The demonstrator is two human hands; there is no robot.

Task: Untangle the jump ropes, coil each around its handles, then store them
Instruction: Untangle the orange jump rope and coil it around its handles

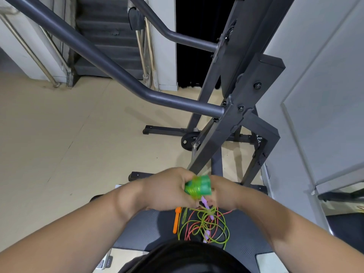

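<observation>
My left hand (169, 189) grips a green jump-rope handle bundle (199, 185) with green cord wound round it, blurred by motion. My right hand (220, 191) sits right behind and beside the bundle, its fingers curled near a purple handle (204, 202); what they hold is hidden. Below my hands a tangle of yellow-green cord (208, 223) and pink cord (192, 225) lies on the dark mat (149, 229). An orange handle (176, 219) lies at the tangle's left. A second purple handle (206, 236) lies lower in the tangle.
A dark metal gym rack (232, 107) with angled bars rises just ahead of my hands. Its base feet (163, 131) and a small weight plate (187, 142) sit on the beige floor (59, 144). Stairs stand far back left, a grey wall to the right.
</observation>
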